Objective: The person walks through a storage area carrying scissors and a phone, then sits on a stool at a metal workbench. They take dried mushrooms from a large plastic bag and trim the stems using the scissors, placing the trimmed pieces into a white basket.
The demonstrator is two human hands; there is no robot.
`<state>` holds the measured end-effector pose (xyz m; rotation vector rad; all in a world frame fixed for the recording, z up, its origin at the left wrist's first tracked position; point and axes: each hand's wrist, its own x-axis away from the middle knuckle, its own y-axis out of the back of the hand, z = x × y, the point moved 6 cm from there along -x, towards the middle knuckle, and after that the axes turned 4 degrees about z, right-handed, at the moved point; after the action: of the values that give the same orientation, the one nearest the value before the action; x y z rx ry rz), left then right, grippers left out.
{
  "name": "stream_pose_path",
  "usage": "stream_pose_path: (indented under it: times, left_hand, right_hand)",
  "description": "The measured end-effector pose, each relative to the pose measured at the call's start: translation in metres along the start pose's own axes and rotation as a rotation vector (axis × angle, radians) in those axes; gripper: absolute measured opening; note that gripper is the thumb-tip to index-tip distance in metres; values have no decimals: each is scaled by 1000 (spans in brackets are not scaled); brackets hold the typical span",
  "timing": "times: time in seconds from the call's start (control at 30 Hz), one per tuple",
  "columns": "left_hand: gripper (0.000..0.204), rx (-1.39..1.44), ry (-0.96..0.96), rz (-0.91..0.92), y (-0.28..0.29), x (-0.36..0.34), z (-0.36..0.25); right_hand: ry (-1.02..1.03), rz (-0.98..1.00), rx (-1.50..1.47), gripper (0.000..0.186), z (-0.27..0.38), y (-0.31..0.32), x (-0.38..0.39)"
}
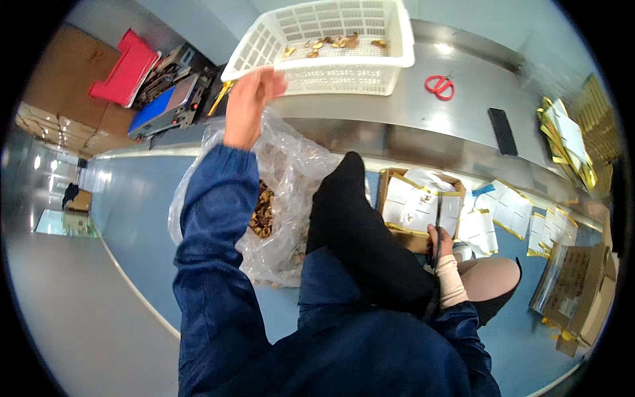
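My left hand is raised in front of the left corner of a white plastic basket. Its fingers look loosely stretched and apart, slightly blurred, with nothing visible in them. Small brown and yellowish pieces lie scattered in the basket. Below that forearm, a clear plastic bag holds brown dried-looking pieces. Down at the right, my right hand is closed round a long, thin, dark tool; its kind is unclear. That tool crosses a cardboard box holding white, yellow-edged packets.
Red-handled scissors and a black phone lie on the metal table. Packets stand stacked at its right end; more packets lie below. A blue-topped device is far left. An opened carton sits right.
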<state>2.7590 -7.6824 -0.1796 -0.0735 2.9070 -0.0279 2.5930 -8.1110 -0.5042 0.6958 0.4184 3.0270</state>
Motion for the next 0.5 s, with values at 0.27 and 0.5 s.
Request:
stream_pose_path:
  times: [0.27,0.5]
  left_hand:
    - [21,-277,588,-560,279,238,256]
    - [69,-1272,938,-56,264,246,346]
  right_hand:
    - [-187,64,-41,38,-21,-20,-9]
    - [-260,-47,55,32,-47,1,-5]
